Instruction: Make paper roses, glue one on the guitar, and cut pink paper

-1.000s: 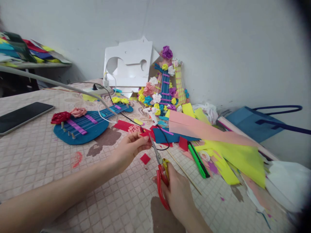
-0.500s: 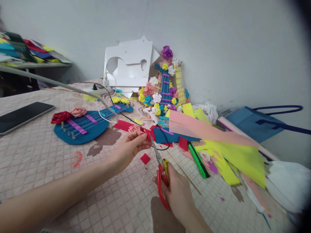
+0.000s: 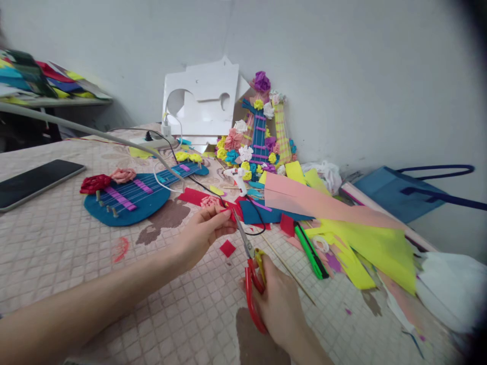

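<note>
Head view: red piece is pinched in left grip, beside scissors.

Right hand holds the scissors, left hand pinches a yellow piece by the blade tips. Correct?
Colour's wrong: the head view shows the piece in the left hand is red, not yellow. The right hand does hold the scissors.

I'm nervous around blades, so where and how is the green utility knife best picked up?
The green utility knife is probably best pinched across its middle, from the near left: it lies long and slanted, with tablecloth showing along that side and colored scraps crowding the other.
</note>
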`<state>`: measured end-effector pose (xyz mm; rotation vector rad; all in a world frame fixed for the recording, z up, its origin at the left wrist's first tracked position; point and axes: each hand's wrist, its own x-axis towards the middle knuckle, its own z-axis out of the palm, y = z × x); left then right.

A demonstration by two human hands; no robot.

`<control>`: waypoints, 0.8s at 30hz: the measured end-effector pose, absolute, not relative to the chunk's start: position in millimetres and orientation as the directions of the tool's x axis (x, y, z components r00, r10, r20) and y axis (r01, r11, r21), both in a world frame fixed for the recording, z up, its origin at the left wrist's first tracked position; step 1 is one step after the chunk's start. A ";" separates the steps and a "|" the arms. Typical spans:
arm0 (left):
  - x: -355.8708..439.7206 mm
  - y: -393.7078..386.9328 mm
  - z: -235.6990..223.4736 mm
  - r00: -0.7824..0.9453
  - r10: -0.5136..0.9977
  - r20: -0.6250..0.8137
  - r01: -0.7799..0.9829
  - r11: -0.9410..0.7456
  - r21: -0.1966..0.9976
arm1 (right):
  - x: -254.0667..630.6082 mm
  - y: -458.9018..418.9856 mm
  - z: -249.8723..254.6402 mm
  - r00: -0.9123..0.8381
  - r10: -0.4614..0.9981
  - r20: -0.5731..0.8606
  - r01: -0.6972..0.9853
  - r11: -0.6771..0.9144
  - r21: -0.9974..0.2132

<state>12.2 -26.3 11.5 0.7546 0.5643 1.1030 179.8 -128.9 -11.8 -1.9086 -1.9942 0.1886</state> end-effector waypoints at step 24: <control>15.3 -28.2 10.1 0.362 0.931 -0.041 -0.566 0.255 0.784 | 180.8 -128.4 -12.9 -0.010 0.989 0.145 0.928 0.063 -0.368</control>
